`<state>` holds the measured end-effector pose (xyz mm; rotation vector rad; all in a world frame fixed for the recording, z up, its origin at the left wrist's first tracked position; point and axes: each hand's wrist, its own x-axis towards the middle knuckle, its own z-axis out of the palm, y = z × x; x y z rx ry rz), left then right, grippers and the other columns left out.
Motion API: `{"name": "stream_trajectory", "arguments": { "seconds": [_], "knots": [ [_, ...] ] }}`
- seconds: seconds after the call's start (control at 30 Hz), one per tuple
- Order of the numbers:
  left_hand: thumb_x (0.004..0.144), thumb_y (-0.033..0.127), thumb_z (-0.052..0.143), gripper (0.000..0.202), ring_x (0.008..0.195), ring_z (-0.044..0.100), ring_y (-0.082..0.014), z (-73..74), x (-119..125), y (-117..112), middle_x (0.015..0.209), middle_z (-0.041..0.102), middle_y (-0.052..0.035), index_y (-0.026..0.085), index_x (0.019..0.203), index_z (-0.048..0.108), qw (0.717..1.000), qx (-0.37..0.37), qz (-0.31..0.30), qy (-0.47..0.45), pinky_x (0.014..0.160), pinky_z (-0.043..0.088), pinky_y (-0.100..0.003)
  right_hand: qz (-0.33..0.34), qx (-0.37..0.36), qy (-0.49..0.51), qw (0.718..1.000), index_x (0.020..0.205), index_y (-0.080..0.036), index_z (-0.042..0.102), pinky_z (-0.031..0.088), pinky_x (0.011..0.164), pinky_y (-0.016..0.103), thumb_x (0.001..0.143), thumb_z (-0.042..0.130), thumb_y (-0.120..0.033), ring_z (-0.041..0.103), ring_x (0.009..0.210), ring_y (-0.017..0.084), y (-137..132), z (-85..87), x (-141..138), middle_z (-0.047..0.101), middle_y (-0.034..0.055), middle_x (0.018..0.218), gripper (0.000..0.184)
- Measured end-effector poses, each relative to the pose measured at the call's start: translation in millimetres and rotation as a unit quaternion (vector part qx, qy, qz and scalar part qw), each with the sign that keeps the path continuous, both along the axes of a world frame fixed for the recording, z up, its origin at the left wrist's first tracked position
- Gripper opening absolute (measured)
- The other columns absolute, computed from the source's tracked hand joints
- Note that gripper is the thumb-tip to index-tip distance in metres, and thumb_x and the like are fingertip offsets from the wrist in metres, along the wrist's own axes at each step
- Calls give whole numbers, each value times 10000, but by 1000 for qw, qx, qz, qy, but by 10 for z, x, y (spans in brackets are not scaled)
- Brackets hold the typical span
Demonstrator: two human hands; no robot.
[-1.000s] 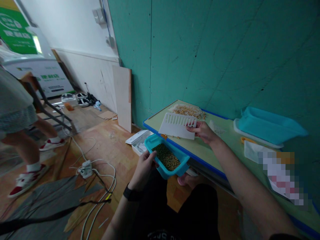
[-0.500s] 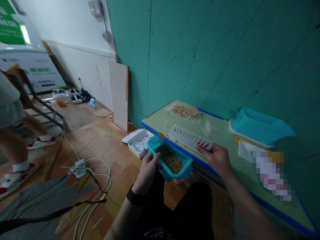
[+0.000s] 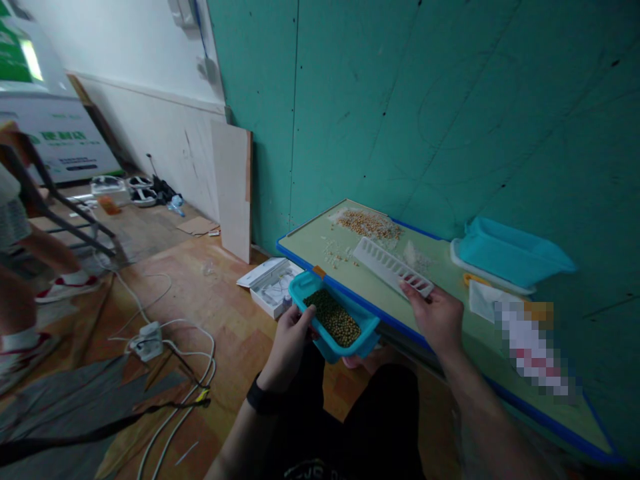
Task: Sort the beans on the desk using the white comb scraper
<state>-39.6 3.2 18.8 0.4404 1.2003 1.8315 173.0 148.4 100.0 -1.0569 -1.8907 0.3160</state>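
Note:
My left hand [image 3: 294, 332] is closed on the near rim of a blue plastic tub [image 3: 367, 328], held just off the table's front edge. Inside the tub lie green beans [image 3: 323, 303] on one side and yellowish soybeans [image 3: 345, 328] on the other. Between the fingers of my right hand [image 3: 436, 317] is the near end of a white slotted ice cube tray [image 3: 387, 263], held over the tabletop. Beyond it, soybeans mixed with white grains [image 3: 367, 223] lie spread on the table [image 3: 327, 230]. A small white heap [image 3: 414, 257] sits behind the tray.
A larger blue basin [image 3: 515, 250] rests on a white lid at the table's back right, near a white packet [image 3: 485, 300]. An open white box [image 3: 273, 287] and a power strip with cables [image 3: 147, 341] lie on the floor. Another person's legs [image 3: 23, 280] show at left.
The ice cube tray has moved up and inward over the table, away from the tub, in my right hand. A few loose soybeans now show near its far end. My left hand keeps its hold.

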Motion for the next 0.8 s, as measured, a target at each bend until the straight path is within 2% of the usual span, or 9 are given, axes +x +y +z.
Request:
{"name": "stream_trajectory", "arguments": {
  "seconds": [0.07, 0.17, 0.37, 0.5, 0.7, 0.8],
  "knots": [
    [678, 522, 827, 412, 453, 531, -115, -19, -57, -6, 535, 572, 38, 185, 752, 602, 1000, -3, 6, 5, 464, 414, -228, 1, -11, -9, 1000, 919, -219, 780, 557, 729, 363, 852, 645, -522, 753, 882, 313, 166, -16, 5, 793, 103, 900, 338],
    [687, 530, 819, 419, 450, 525, -111, -20, -144, -20, 533, 575, 38, 186, 734, 585, 1000, -6, 15, 20, 459, 408, -223, 5, -20, -16, 1000, 900, -210, 781, 550, 710, 345, 840, 658, -531, 754, 857, 301, 235, -64, 15, 793, 96, 885, 348],
    [732, 499, 785, 374, 473, 522, -108, 47, -263, -51, 548, 580, 30, 173, 786, 609, 999, -15, 14, 46, 461, 380, -214, 18, -38, 4, 999, 896, -196, 781, 555, 743, 340, 831, 678, -534, 754, 873, 291, 110, -132, 10, 794, 89, 899, 360],
    [725, 509, 783, 386, 466, 518, -109, 39, -298, -30, 547, 579, 24, 167, 790, 618, 998, -23, 16, 54, 467, 392, -223, 47, -60, 19, 997, 909, -200, 783, 568, 753, 347, 825, 699, -516, 755, 872, 289, 4, -137, -1, 795, 80, 912, 337],
    [709, 542, 782, 416, 450, 517, -113, 13, -315, -10, 520, 574, 21, 175, 727, 586, 998, -23, 12, 64, 458, 387, -226, 119, -73, 26, 990, 921, -235, 791, 582, 717, 315, 828, 727, -417, 758, 800, 252, -295, -116, -14, 797, 43, 886, 214],
    [712, 541, 779, 412, 446, 518, -112, 11, -314, -12, 519, 577, 28, 176, 752, 592, 998, -20, 13, 61, 458, 393, -223, 133, -76, 55, 987, 890, -236, 789, 583, 732, 317, 825, 733, -404, 757, 807, 246, -287, -98, -68, 796, 37, 880, 188]
  ]
}}
